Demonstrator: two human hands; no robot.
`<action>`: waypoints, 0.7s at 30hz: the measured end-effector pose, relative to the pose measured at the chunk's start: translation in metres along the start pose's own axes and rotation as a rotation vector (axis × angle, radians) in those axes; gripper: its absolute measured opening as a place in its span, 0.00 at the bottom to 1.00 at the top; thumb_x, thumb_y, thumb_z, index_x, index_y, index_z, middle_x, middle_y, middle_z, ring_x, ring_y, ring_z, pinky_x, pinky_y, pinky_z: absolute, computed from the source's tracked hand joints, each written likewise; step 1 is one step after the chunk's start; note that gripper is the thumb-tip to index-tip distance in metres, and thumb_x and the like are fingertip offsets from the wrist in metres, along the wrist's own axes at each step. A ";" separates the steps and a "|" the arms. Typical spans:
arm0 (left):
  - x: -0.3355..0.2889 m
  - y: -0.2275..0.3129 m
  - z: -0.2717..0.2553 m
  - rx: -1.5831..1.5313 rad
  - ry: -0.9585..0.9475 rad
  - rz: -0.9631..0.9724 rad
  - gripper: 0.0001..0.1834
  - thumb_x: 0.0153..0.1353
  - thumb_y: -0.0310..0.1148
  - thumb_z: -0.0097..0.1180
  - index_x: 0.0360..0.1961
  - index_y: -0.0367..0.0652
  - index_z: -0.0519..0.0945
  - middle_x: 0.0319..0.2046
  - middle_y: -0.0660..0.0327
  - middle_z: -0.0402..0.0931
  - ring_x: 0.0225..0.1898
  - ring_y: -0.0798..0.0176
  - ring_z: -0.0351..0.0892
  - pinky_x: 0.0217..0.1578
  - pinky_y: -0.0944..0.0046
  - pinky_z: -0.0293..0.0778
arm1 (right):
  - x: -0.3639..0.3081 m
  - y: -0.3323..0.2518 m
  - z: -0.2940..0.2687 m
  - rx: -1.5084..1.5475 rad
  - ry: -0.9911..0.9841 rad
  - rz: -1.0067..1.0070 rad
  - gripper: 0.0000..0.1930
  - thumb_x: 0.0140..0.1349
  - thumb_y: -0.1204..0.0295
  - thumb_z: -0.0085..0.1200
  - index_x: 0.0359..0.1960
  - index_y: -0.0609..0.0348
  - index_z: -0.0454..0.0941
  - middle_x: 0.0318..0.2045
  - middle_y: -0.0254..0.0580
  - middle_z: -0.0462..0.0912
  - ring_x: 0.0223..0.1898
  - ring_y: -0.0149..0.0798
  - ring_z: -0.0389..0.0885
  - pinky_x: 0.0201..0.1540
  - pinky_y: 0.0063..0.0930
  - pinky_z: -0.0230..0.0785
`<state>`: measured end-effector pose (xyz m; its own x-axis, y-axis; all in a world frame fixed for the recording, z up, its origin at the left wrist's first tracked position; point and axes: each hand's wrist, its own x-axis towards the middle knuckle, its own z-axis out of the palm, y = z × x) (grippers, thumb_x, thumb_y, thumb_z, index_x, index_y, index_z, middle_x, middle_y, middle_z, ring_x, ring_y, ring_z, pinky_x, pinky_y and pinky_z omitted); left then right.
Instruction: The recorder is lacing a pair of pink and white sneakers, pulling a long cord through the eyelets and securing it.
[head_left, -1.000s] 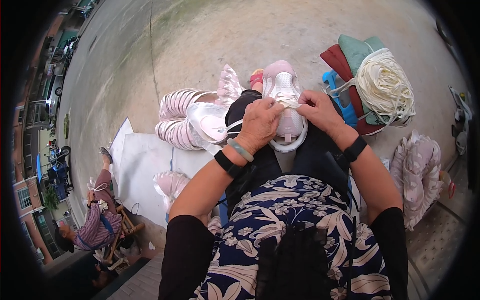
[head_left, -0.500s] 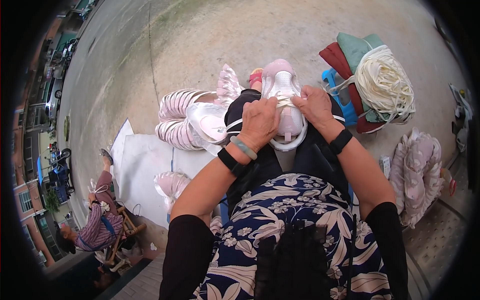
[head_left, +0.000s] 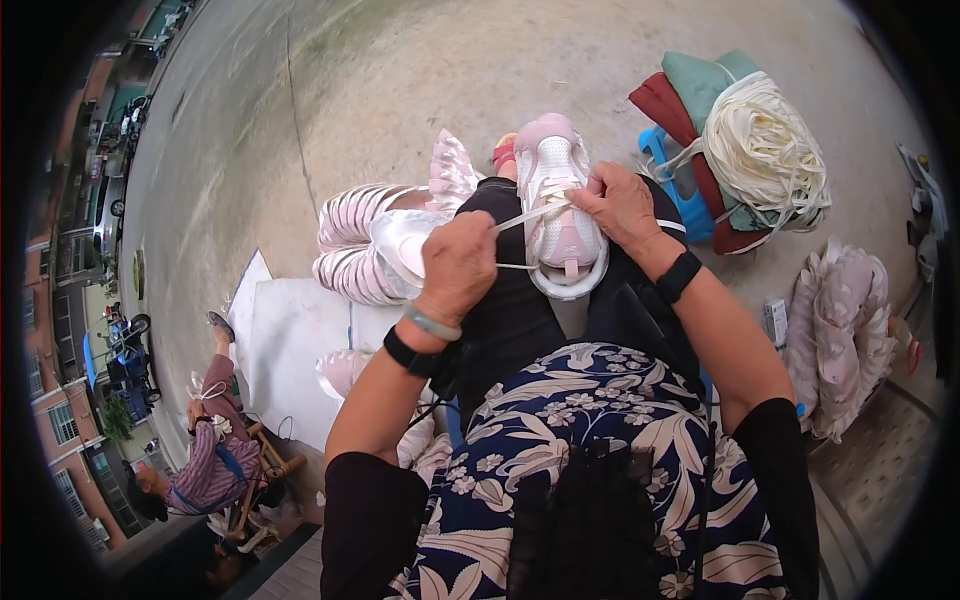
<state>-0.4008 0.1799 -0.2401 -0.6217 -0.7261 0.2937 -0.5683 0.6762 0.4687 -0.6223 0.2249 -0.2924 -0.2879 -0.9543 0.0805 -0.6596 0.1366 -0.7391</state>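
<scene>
A pink and white sneaker upper point(head_left: 560, 215) lies between my thighs, its toe pointing away from me and a white loop at its near end. From its middle a cream shoelace point(head_left: 527, 215) runs taut to my left hand point(head_left: 460, 262), which is closed round it to the left of the shoe. My right hand point(head_left: 618, 208) is closed at the shoe's right edge, thumb and fingers pinching lace at the lacing. A few crossings of lace show on the upper farther from me; what lies inside both fists is hidden.
Stacked pink-white shoe uppers point(head_left: 365, 240) lie at the left, more uppers point(head_left: 840, 340) at the right. A bundle of cream laces point(head_left: 765, 150) rests on red and green cloth over a blue stool point(head_left: 675, 185). White sheeting point(head_left: 290, 350) covers ground near a seated person point(head_left: 215, 465).
My left hand has pulled away from the shoe, left and toward me, drawing a length of lace out. My right hand stays by the lacing, slightly shifted.
</scene>
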 end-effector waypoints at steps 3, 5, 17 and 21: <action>-0.021 -0.022 -0.029 0.016 0.004 -0.064 0.03 0.52 0.26 0.51 0.23 0.40 0.71 0.20 0.53 0.69 0.24 0.49 0.71 0.23 0.57 0.65 | -0.003 0.003 -0.001 0.117 0.002 0.052 0.13 0.48 0.64 0.58 0.22 0.60 0.70 0.19 0.41 0.72 0.23 0.37 0.71 0.28 0.28 0.63; -0.032 -0.028 -0.038 0.001 -0.012 -0.119 0.04 0.52 0.26 0.51 0.23 0.39 0.71 0.20 0.53 0.69 0.23 0.49 0.71 0.23 0.58 0.65 | -0.004 0.009 -0.002 0.300 -0.021 0.099 0.10 0.51 0.68 0.56 0.24 0.61 0.71 0.19 0.39 0.72 0.22 0.31 0.70 0.26 0.25 0.63; -0.032 -0.048 -0.029 -0.258 -0.032 -0.283 0.03 0.55 0.25 0.51 0.27 0.37 0.73 0.14 0.63 0.67 0.17 0.70 0.64 0.20 0.70 0.62 | -0.043 -0.003 -0.040 -0.217 -0.032 -0.336 0.04 0.51 0.71 0.51 0.27 0.56 0.71 0.22 0.43 0.72 0.25 0.47 0.75 0.27 0.37 0.67; -0.027 -0.049 -0.038 -0.283 -0.111 -0.299 0.03 0.55 0.26 0.53 0.30 0.37 0.75 0.15 0.70 0.63 0.18 0.77 0.58 0.19 0.75 0.58 | -0.040 0.011 -0.050 -0.337 -0.022 -0.399 0.03 0.50 0.74 0.50 0.23 0.53 0.69 0.19 0.40 0.70 0.24 0.45 0.74 0.24 0.36 0.66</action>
<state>-0.3355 0.1619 -0.2390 -0.5153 -0.8566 0.0261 -0.5718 0.3664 0.7340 -0.6525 0.2782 -0.2700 0.0438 -0.9543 0.2956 -0.9031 -0.1644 -0.3968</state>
